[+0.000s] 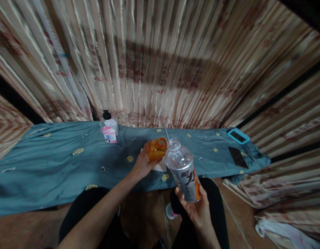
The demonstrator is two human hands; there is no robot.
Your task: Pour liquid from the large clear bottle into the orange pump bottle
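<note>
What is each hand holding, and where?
Left hand grips the orange bottle by its lower body; right hand holds the clear labelled bottle near its base.

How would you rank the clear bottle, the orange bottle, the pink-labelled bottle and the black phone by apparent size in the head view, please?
1. Clear bottle, in the right hand.
2. Pink-labelled bottle.
3. Orange bottle, partly hidden by the left hand.
4. Black phone, roughly equal.
The clear bottle is nearest the camera, so true sizes stay unsure.
</note>
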